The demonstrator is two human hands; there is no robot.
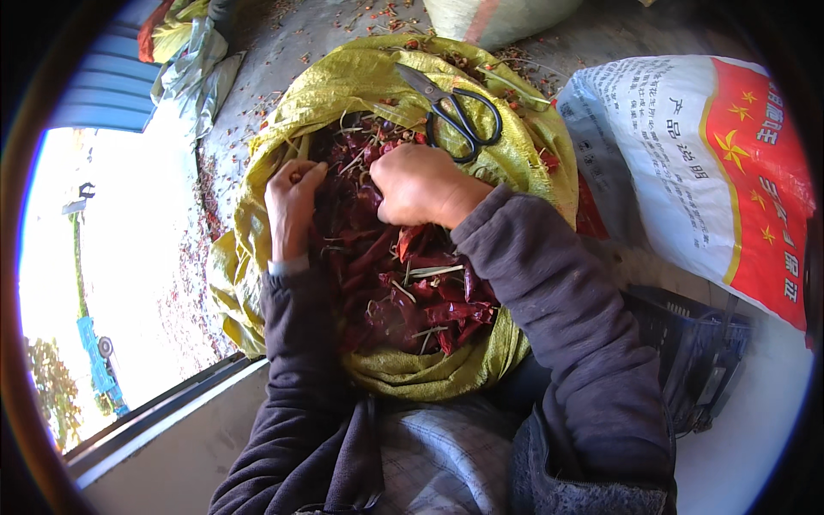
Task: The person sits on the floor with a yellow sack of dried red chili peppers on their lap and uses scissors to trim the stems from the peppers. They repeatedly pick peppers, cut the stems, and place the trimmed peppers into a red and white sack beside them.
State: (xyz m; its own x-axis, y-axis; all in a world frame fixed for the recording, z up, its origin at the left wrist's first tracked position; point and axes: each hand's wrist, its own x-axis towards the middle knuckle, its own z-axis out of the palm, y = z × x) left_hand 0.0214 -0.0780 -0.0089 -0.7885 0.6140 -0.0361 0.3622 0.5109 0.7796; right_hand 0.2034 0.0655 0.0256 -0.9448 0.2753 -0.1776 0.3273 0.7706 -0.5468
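Note:
A yellow woven sack (431,376) with its rim rolled down stands before me, full of dried red chili peppers (412,309) mixed with pale stems. Over the left side of the peppers, my left hand (293,193) has its fingers curled around a small thing, perhaps a pepper or stem end. My right hand (421,183) is bent down over the middle of the sack, its fingertips turned away from view; whether it grips a pepper cannot be seen. A pair of scissors with black handles (460,122) lies on the folded far rim, just beyond the right hand.
A white and red printed woven bag (669,161) lies at the right, above a dark plastic crate (689,347). Another white sack (502,19) stands at the far side. Pepper scraps litter the concrete floor (257,84). A low wall (187,425) runs at the lower left.

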